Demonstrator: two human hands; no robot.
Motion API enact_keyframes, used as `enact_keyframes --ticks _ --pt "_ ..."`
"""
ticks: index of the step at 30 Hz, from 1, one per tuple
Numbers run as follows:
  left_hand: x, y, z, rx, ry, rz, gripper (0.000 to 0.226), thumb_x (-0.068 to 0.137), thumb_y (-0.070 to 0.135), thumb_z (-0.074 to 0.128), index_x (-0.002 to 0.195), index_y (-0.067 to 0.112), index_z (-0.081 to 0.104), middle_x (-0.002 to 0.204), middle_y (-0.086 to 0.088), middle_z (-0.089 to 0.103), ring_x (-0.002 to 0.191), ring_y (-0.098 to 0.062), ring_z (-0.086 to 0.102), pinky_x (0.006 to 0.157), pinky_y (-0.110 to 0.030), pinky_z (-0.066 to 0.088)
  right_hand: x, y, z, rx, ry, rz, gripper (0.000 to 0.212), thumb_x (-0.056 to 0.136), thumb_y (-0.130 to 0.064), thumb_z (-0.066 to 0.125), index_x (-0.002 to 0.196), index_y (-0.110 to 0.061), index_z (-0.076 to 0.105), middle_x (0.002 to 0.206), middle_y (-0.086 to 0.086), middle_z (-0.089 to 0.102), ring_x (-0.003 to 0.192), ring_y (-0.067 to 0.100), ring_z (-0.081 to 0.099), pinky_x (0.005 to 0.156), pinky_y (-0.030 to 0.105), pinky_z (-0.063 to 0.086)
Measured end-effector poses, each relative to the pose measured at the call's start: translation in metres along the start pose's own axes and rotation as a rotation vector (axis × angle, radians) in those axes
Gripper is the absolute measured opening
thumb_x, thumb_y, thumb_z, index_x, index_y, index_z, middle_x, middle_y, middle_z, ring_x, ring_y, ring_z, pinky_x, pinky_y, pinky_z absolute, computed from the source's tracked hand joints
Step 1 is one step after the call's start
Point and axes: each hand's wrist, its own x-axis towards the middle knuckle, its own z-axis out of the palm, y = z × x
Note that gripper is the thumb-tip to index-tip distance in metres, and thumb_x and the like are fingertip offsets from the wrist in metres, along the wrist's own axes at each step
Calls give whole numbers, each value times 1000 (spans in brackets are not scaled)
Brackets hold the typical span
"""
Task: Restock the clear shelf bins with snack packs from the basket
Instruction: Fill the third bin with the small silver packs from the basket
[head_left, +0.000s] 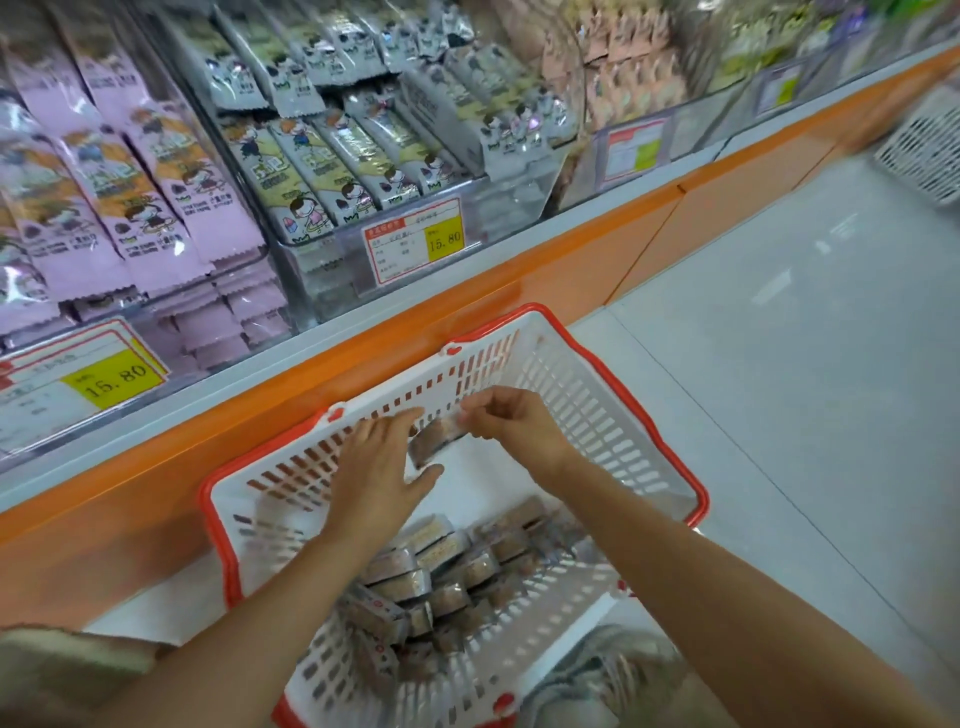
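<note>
Basket (613, 431) holding brown snack packs (447, 571), right hand (514, 421) pinching one pack (434, 439), left hand (379, 467) flat beside it

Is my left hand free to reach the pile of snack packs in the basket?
Probably yes: the left hand is open, hovering inside the open-topped basket, and nothing covers the pile of snack packs just below it.

One brown snack pack (434, 439) sits between the fingers (478, 408). Below the fingers, one red-rimmed basket (597, 415) holds over a dozen more packs (447, 577), too jumbled to count exactly. Beyond the fingers are two yellow 15.80 price tags (413, 241) and one second white basket (924, 150).
</note>
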Motion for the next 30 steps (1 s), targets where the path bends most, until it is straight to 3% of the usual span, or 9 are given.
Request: enact_keyframes --ticks 3,6,9,12,14,19,22,26,30 --pt "7 24 -13 -136 50 8 24 88 25 73 108 22 60 112 2 67 103 -20 60 91 -40 52 -13 -25 -8 38 -45 -72 11 91 -1 63 95 -10 68 87 -1 68 75 2 62 73 16 48" --pt "13 40 -22 -184 40 1 19 96 22 62 113 17 57 108 1 66 98 -20 59 86 -38 49 -25 -37 -22 -66 -47 -159 31 91 3 59 113 -18 64 102 -1 65 93 8 60 84 22 50" --pt "17 60 -33 -467 -1 -66 15 100 22 56 114 23 51 106 10 62 98 -9 56 83 -26 43 -34 -33 -36 -307 -42 -178 51 86 -3 68 128 -27 52 118 -3 59 105 5 55 88 21 45" --pt "16 79 -45 -668 -26 -63 20 101 16 52 121 22 51 108 20 57 99 8 53 80 -6 41 -43 -33 -44 -385 -12 -222 40 82 -20 77 116 -29 58 111 -3 65 96 4 59 79 16 43" --pt "16 83 -51 -663 -32 -27 24 102 21 52 126 21 52 118 13 59 106 6 53 93 -16 44 -48 -41 -47 -380 46 -283 32 83 -18 77 108 -30 62 105 -2 68 89 6 60 76 19 45" --pt "17 87 -73 -31 361 219 38 98 25 43 132 10 51 128 -7 56 118 -24 46 101 -44 40 -59 -72 -54 -318 180 -463 29 81 -4 75 107 -15 68 99 -4 67 79 4 57 69 21 47" --pt "14 83 -90 291 421 337 69 81 11 64 145 4 40 143 -16 45 133 -34 39 116 -48 24 -62 -99 -55 -280 241 -548 26 82 -12 76 106 -13 68 97 -4 65 75 3 55 66 23 47" --pt "12 79 -110 487 460 323 94 74 10 71 154 1 23 164 -18 10 151 -35 11 123 -48 2 -56 -138 -49 -259 319 -620 28 84 -20 76 111 -21 67 96 1 66 78 3 57 68 22 47" --pt "17 78 -122 526 474 206 93 78 12 66 156 2 16 164 -18 9 152 -33 9 123 -50 3 -37 -172 -35 -345 366 -703 30 85 -17 76 114 -19 69 92 0 64 80 5 58 66 13 42"
